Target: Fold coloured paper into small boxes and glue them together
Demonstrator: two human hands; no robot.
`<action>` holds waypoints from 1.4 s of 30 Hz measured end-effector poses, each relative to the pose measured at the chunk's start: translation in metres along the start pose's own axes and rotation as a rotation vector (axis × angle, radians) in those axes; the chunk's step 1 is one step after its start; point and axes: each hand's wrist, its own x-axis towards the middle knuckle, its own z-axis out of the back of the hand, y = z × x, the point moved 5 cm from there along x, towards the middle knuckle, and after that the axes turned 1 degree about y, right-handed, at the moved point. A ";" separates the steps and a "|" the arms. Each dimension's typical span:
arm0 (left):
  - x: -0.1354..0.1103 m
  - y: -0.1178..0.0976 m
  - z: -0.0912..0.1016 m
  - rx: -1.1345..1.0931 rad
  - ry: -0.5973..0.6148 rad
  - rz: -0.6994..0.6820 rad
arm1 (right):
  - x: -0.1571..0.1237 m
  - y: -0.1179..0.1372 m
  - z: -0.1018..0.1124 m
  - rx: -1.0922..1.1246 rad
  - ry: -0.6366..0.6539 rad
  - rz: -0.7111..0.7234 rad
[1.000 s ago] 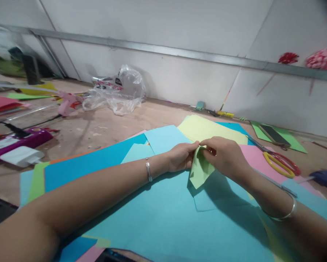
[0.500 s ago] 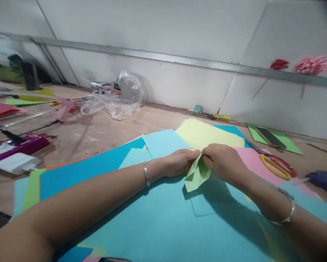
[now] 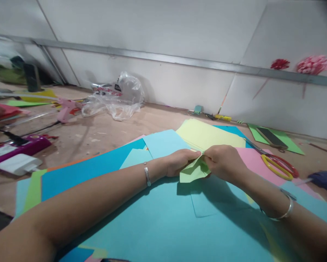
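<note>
A folded piece of light green paper [image 3: 192,173] is pinched between both my hands above a large turquoise sheet [image 3: 163,222]. My left hand [image 3: 179,162] grips its upper left part with closed fingers. My right hand [image 3: 224,162] grips it from the right, fingers curled over the fold. Each wrist carries a silver bangle. Behind the hands lies a pale yellow-green sheet [image 3: 207,134], and a light blue sheet [image 3: 163,143] is to its left.
Yellow-and-red scissors [image 3: 279,166] lie on pink paper at right, beside a blue object [image 3: 324,180]. A phone [image 3: 271,137] rests on green paper. At left are a clear plastic bag [image 3: 116,96], a pink glue gun [image 3: 65,109], and a purple-and-white box [image 3: 16,153]. The wall runs behind.
The green paper piece has swung from hanging nearly upright to lying more flat and leftward between my hands. Both hands have stayed in about the same place.
</note>
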 end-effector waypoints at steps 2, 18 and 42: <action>0.000 -0.002 0.001 0.005 -0.009 -0.029 | 0.000 0.000 0.001 0.013 0.068 0.019; -0.002 -0.006 0.001 -0.060 0.011 0.007 | 0.009 -0.027 -0.004 0.353 -0.092 -0.008; -0.014 -0.031 0.013 0.812 -0.552 -0.677 | 0.007 -0.016 -0.021 0.618 -0.377 -0.108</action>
